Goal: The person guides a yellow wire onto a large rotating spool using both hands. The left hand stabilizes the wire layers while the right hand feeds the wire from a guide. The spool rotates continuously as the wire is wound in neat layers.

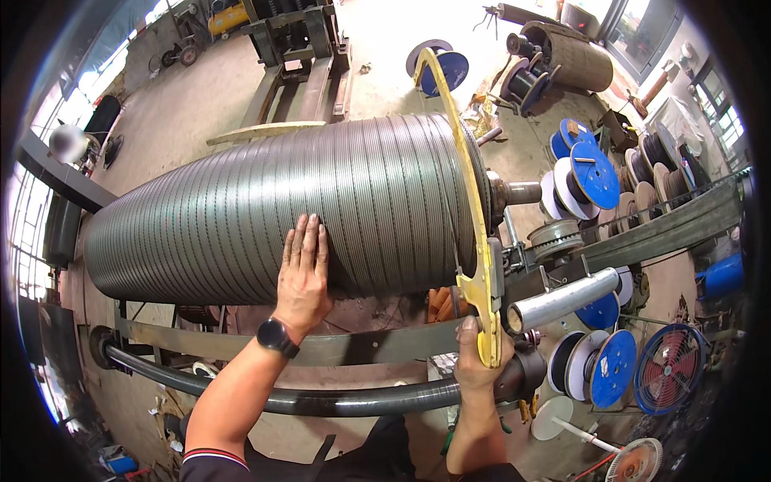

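Note:
A large metal roller, its shiny surface covered in fine windings or grooves, lies across the view in front of me. My left hand rests flat on its near side with the fingers stretched out together, a dark watch on the wrist. Around the handle of a yellow bow-framed hacksaw my right hand is closed. The saw's frame rises over the roller's right end and hooks at the far tip. Its blade is hard to make out against the windings.
A steel shaft sticks out at the roller's right end. Nearby is a metal tube. A long black bar runs between me and the roller. Blue-sided spools and a fan stand right; forklift forks lie beyond.

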Action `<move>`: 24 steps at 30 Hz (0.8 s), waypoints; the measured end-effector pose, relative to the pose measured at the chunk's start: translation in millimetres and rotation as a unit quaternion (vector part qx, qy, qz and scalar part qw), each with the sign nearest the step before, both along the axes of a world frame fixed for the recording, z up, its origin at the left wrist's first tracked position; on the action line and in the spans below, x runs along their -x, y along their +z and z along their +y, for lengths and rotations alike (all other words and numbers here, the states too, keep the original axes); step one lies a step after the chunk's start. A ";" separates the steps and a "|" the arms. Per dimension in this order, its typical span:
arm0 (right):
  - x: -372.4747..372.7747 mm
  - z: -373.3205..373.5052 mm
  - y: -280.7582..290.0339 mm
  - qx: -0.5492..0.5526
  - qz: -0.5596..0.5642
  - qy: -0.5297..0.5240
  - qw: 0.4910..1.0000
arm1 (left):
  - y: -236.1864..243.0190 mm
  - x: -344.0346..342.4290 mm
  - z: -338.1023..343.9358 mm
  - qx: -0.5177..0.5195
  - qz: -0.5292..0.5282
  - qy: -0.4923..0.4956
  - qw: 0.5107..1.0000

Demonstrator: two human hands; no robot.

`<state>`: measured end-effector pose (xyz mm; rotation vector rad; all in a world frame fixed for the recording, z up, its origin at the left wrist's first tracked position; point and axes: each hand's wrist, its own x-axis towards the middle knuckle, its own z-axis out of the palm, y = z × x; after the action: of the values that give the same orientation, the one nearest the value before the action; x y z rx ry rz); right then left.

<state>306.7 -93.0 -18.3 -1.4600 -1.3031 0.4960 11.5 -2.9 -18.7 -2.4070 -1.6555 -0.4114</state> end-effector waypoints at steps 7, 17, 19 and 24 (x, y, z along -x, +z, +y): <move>5.5 -7.1 -2.6 0.009 -0.005 -0.004 1.000 | -2.9 2.6 -0.1 -0.002 0.016 0.016 1.000; 16.6 17.3 6.0 -0.016 0.040 -0.001 0.999 | 0.6 -0.2 -1.0 0.006 0.004 0.010 1.000; 9.1 -3.7 -5.9 -0.014 0.019 0.004 1.000 | 0.4 -1.3 -1.9 0.009 0.002 0.013 1.000; 8.1 -31.0 -6.0 -0.017 -0.007 -0.003 1.000 | -2.7 -1.5 -4.1 0.006 -0.013 0.010 1.000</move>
<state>298.6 -123.9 -24.2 -1.4419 -1.3121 0.4584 13.0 -7.0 -21.4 -2.4010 -1.6957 -0.4340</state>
